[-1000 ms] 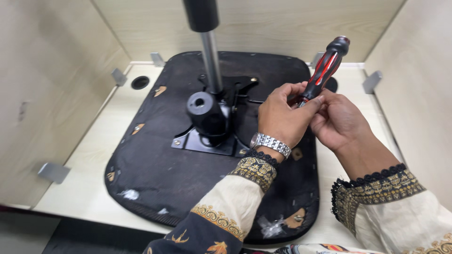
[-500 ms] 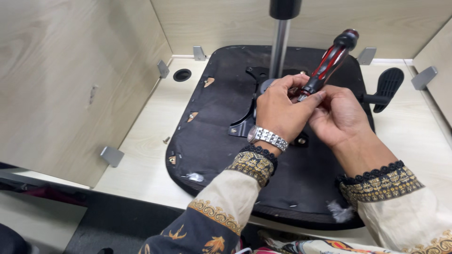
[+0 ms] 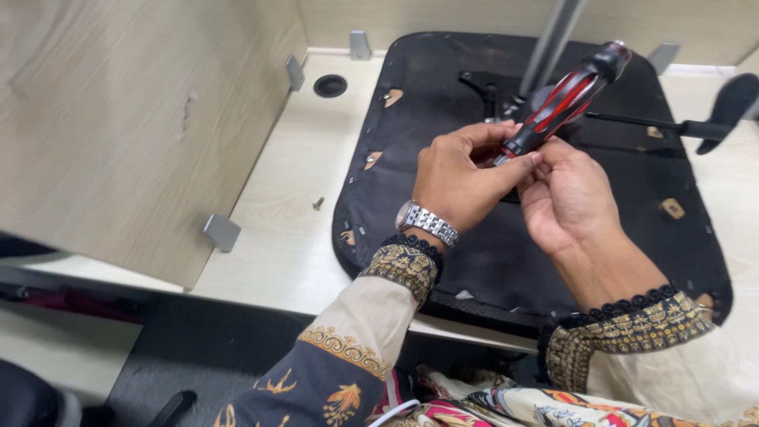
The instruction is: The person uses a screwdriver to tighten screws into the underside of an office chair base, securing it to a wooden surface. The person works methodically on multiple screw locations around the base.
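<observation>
Red-and-black screwdriver (image 3: 563,101) tilts handle-up, pinched between left hand (image 3: 461,175) and right hand (image 3: 568,196) over the black chair-seat underside (image 3: 443,103); its tip is hidden by fingers

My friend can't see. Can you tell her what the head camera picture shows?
Two hands hold a red and black screwdriver above a black chair seat lying upside down on a pale table. The left hand wears a silver watch; the right hand is beside it.
</observation>
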